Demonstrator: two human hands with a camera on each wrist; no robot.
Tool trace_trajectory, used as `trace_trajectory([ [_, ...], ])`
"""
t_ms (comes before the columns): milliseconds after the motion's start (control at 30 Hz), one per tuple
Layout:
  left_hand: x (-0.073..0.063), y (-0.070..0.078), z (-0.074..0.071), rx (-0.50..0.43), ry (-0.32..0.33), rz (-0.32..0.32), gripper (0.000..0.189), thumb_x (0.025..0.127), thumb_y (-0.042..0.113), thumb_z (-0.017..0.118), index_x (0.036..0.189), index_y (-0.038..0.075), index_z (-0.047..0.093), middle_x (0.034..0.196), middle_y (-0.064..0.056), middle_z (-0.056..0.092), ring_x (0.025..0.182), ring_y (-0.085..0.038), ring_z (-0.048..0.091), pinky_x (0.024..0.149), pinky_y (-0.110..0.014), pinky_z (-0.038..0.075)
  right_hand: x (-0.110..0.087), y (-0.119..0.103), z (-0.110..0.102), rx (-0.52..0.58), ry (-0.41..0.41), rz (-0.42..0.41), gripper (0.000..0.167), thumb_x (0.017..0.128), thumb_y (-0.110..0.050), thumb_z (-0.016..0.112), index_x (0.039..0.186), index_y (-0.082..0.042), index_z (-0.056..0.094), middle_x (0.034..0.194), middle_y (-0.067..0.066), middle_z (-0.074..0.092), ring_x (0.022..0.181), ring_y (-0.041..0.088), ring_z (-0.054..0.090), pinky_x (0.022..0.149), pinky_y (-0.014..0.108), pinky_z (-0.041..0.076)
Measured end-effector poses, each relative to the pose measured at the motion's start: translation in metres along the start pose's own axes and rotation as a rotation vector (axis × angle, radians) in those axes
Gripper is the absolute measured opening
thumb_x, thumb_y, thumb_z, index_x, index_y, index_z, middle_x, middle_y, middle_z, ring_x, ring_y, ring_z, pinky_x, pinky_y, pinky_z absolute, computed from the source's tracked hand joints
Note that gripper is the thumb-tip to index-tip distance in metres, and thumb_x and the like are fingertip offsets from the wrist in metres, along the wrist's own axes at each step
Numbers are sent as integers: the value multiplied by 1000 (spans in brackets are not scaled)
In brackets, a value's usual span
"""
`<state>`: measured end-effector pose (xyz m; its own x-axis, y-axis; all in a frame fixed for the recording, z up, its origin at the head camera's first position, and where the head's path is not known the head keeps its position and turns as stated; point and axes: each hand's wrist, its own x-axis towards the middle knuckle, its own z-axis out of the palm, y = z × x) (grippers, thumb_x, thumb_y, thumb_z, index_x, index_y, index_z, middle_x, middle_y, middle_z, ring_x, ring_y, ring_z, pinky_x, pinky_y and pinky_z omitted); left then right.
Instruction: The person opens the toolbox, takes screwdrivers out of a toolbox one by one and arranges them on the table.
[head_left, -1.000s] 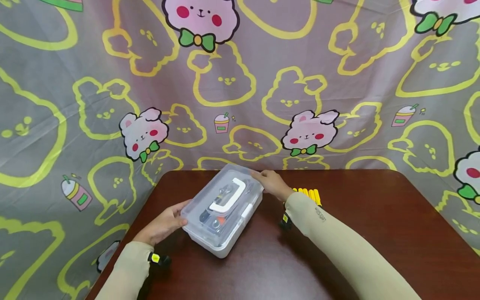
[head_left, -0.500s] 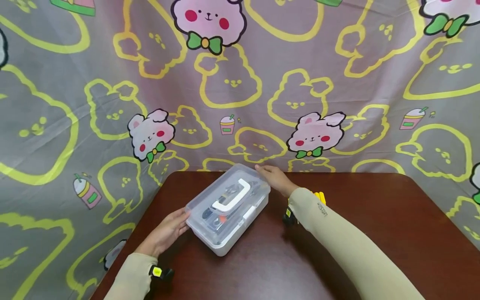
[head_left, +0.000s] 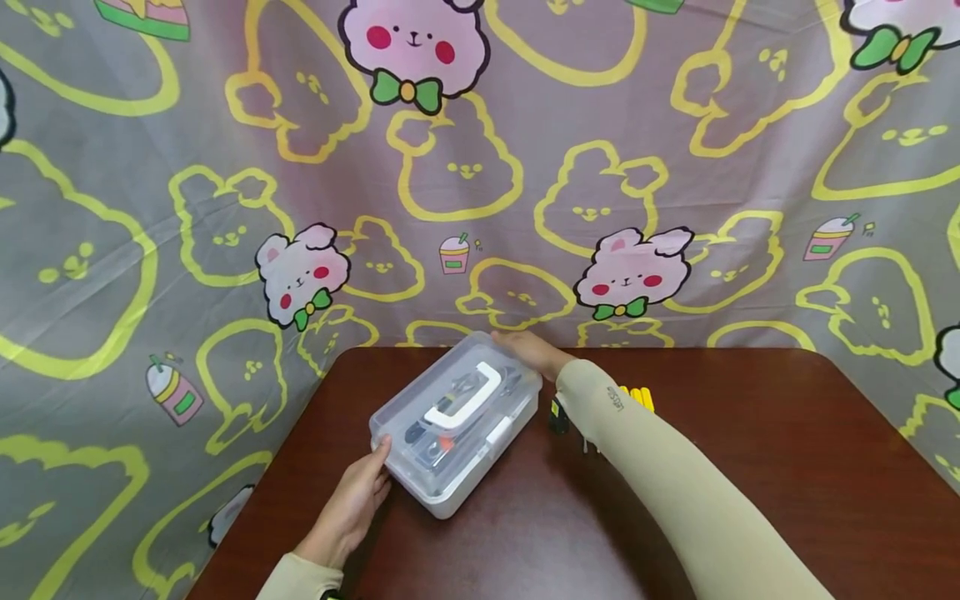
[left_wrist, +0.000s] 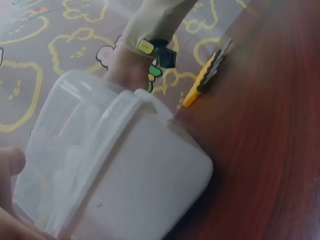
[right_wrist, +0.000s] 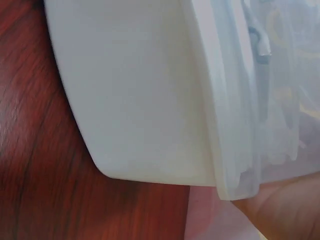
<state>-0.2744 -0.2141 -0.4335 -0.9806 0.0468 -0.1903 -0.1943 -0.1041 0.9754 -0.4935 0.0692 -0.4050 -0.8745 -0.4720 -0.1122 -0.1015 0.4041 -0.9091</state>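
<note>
A plastic toolbox (head_left: 408,400) with a clear lid and pale body lies diagonally on the table, lid down over it. On the lid is a white handle (head_left: 474,400); dark and grey tools and a small orange piece show through. My left hand (head_left: 350,500) grips its near left corner, thumb on the lid edge and fingers against the end wall. At the opposite end my right hand (head_left: 532,350) lies along the box with fingers stretched out, fingertips partly hidden behind it. The right wrist view shows the box's pale end wall (right_wrist: 135,100) close up.
Several yellow-handled screwdrivers (left_wrist: 202,80) lie on the brown table (head_left: 735,450) behind my right forearm (head_left: 637,442), mostly covered by the sleeve in the head view. A cartoon-printed curtain (head_left: 517,150) hangs just past the table's far edge.
My left hand has shifted nearer along the box's end, its thumb now over the lid. The right hand has slid left along the far end. The toolbox has hardly moved in the last half second.
</note>
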Motion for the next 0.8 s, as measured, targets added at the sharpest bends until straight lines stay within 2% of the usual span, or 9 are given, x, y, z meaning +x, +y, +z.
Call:
trace_trajectory([
  [200,2,-1,3,-40,-3,21,78,105,41,41,144,-20,14,151,-35,17,141,-44,8,112,-57,7,-2,1,3,17,-13,22,56,103,-37,46,142,3,45,147,17,42,138,31,33,112,42,24],
  [467,13,0,-4,-46,-18,16,75,104,41,42,146,-15,17,152,-33,18,142,-43,9,113,-56,8,-8,3,3,12,-1,33,53,103,-34,45,142,2,46,145,16,44,135,29,37,112,41,26],
  [600,18,1,-8,-69,-16,-7,74,104,42,42,147,-13,18,151,-34,20,142,-44,12,112,-56,11,-11,4,2,-3,24,47,52,104,-35,44,142,0,47,143,14,48,131,27,42,110,41,29],
  [800,25,4,-11,-74,-21,-20,77,103,45,43,147,-13,19,150,-34,22,140,-44,18,111,-57,16,-19,4,3,31,59,42,52,104,-32,44,141,4,46,140,17,49,127,29,45,107,41,33],
])
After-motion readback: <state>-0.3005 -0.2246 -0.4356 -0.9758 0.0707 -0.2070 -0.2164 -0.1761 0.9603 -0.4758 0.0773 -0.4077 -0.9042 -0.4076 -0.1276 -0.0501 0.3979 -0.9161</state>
